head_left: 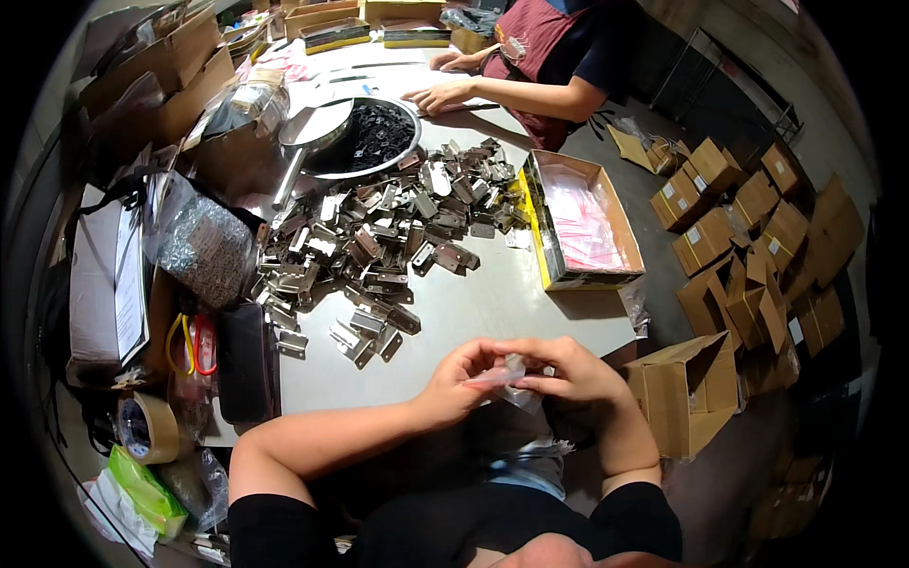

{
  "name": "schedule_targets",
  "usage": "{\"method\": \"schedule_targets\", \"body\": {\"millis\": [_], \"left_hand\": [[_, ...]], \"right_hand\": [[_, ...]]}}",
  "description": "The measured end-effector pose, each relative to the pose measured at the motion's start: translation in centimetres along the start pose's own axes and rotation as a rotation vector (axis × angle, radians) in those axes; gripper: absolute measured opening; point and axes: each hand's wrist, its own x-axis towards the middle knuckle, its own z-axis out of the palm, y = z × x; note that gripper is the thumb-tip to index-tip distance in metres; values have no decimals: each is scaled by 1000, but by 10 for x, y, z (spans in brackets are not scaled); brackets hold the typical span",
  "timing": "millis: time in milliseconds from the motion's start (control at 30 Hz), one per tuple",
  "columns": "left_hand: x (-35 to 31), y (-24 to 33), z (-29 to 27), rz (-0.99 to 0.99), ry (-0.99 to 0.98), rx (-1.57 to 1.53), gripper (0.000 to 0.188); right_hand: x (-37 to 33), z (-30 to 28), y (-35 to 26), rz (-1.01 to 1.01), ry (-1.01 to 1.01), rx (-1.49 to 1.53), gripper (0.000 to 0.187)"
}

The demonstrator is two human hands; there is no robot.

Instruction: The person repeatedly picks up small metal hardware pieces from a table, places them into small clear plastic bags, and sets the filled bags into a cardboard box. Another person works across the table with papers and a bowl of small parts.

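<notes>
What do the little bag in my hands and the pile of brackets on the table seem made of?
Little bag: probably thin, clear plastic film, as it looks see-through and crinkled.
Brackets: likely metal with a smooth, shiny finish, judging by their bright silvery glints; which metal, I can't tell.

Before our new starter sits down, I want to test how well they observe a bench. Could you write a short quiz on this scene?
1. Which thing do the left hand and right hand hold together?
A) a roll of tape
B) a small plastic bag
C) a black case

2. True or false: the open box stands to the right of the pile of metal brackets.

3. Fill in the colour: the scoop lies partly over a round bowl filled with ____ parts.

Key: 1 B; 2 true; 3 black.
</notes>
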Motion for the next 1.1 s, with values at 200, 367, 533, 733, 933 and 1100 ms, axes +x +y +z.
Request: {"method": "schedule_targets", "body": {"millis": [200, 367, 533, 733, 933, 1100], "left_hand": [[-1, 5, -2, 190, 19, 471, 17], [-3, 3, 3, 1, 52, 146, 14], [-10, 0, -3, 19, -32, 324, 18], [-5, 4, 5, 126, -428, 546, 15], [-9, -4, -1, -24, -453, 408, 10], [-8, -14, -2, -116, -433, 315, 28]], "right_hand": [[-29, 22, 39, 283, 25, 370, 59], [-24, -7, 51, 206, -156, 248, 49], [43, -22, 57, 144, 105, -49, 47], [178, -7, 84, 3, 523, -723, 65], [214, 26, 68, 17, 448, -818, 66], [139, 40, 64, -183, 292, -790, 62]]}}
